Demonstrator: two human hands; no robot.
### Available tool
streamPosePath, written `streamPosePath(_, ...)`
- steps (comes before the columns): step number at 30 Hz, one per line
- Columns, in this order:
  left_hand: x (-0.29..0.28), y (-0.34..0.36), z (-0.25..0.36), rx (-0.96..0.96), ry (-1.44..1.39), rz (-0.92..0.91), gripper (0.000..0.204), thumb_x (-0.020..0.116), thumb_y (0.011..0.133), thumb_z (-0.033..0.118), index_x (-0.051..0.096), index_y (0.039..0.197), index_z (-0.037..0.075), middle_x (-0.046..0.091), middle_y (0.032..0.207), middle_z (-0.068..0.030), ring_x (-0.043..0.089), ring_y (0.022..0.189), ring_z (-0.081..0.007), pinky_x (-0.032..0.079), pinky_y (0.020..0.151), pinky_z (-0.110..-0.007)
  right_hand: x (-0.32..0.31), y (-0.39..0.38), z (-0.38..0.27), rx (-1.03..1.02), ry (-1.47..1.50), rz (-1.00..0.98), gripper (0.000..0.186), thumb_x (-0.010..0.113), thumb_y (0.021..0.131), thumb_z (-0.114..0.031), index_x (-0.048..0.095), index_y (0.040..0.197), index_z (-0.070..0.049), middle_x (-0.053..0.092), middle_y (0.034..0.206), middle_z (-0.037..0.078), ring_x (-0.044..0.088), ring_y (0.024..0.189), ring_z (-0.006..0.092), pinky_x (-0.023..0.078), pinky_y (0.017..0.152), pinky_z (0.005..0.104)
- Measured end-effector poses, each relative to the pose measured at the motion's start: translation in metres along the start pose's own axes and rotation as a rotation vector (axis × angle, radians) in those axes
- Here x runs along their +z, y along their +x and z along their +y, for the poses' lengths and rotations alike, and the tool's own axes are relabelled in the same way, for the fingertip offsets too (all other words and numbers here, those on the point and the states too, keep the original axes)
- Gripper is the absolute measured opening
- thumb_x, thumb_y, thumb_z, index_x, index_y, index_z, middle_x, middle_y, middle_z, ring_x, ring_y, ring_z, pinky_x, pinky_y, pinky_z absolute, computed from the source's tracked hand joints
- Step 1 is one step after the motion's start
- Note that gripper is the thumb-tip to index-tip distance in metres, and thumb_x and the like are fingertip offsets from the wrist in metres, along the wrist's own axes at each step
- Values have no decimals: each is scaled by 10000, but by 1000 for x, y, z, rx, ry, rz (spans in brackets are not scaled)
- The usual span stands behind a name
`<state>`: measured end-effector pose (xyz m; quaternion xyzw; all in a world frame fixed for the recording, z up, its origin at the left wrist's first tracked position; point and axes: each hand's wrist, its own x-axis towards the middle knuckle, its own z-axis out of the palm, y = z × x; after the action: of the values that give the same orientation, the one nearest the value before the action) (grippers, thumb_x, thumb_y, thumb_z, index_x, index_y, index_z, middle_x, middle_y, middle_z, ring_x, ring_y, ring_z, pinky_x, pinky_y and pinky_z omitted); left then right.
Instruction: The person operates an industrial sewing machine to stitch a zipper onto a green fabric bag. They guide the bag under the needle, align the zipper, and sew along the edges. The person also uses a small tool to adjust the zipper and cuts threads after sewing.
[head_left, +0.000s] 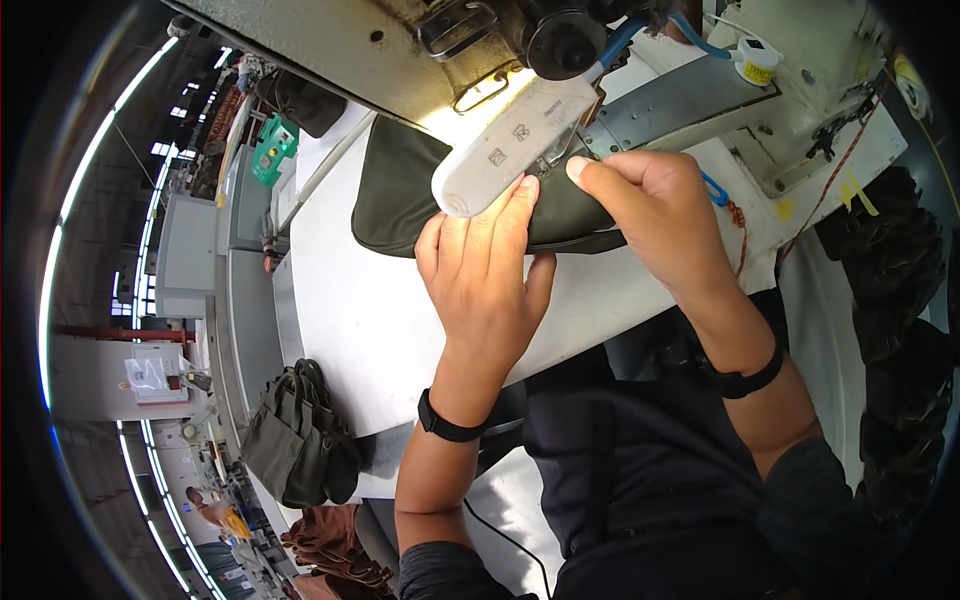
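Note:
A dark olive bag piece (395, 190), smooth like leather, lies on the white sewing table under the head of a sewing machine (390, 45). My left hand (482, 260) rests flat on it, fingers stretched toward the presser foot (553, 155). A white lamp bar (515, 145) hides part of the piece and of my fingertips. Right of the foot, my right hand (665, 215) is closed, thumb tip close to the needle area and fingers curled at the piece. What the thumb and forefinger pinch is hidden.
The white tabletop (350, 310) spreads around the machine. A dark olive bag (305, 435) sits at the table's left edge, with brown pieces (340, 550) below. Blue-handled snips (715, 190) lie right of my right hand. Dark material (890, 290) is heaped at the right.

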<state>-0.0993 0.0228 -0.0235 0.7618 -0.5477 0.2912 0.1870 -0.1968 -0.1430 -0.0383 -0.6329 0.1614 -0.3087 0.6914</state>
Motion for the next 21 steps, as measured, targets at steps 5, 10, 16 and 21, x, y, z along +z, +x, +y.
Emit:
streamPosePath(5,4,-2,-1,19,51,5,740,834,657,41,686,1379,116,708,1390,-38,615,1310,-275,384,1131,-440,1,8,-2,-67,-182,23,495,700,1007,-257,532,651,44,395,549,-3,341,566,56,296,498,324)
streamPosePath(10,13,-5,-5,90,87,134,642,809,689,1,743,1315,126,720,1353,-4,629,1239,-241,436,1091,-417,-7,3,-6,-187,-457,63,297,687,1033,-163,651,790,4,454,578,-58,385,555,20,306,500,265)
streamPosePath(16,12,-5,-21,186,94,124,586,820,733,34,773,1302,165,740,1335,18,636,1222,-227,440,1084,-414,-13,10,-32,61,-3,-143,204,590,1029,-90,698,1155,29,450,563,-53,415,501,53,360,492,265)
streamPosePath(21,13,-4,-24,221,111,146,578,813,730,31,784,1288,177,746,1328,31,648,1196,-224,443,1063,-402,-26,23,-47,180,479,-291,251,579,1018,-107,742,1146,34,404,567,-63,383,491,70,319,513,240)
